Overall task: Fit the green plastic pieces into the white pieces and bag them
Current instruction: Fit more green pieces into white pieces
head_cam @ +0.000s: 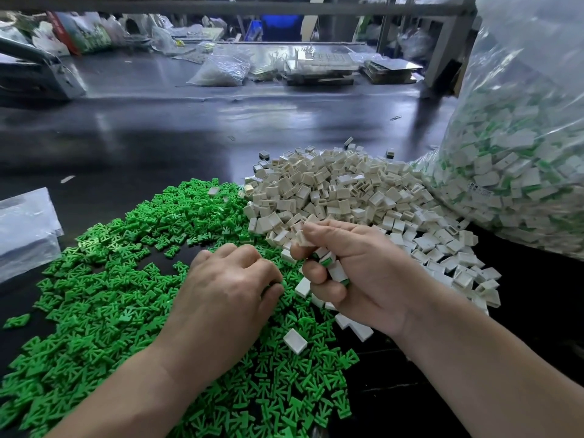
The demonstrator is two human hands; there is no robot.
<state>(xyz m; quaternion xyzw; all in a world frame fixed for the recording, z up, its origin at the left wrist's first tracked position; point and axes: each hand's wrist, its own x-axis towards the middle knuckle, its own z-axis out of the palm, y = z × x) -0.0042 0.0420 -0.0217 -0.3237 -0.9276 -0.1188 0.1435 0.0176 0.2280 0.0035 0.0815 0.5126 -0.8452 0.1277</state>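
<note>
Head view, right hand (357, 279) clutching white pieces (335, 270) (boxy)

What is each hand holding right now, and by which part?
The right hand clutches several white pieces in curled fingers, pinching one by its edge. The left hand rests on green pieces; any grip is hidden.

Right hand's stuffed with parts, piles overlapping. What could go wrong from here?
1. The right hand grips several white rectangular plastic pieces with green inserts at once; one could slip and drop among loose parts.
2. The pile of green plastic pieces and the pile of white plastic pieces touch, and a stray white piece lies on the green; an unfitted white might get bagged.
</note>
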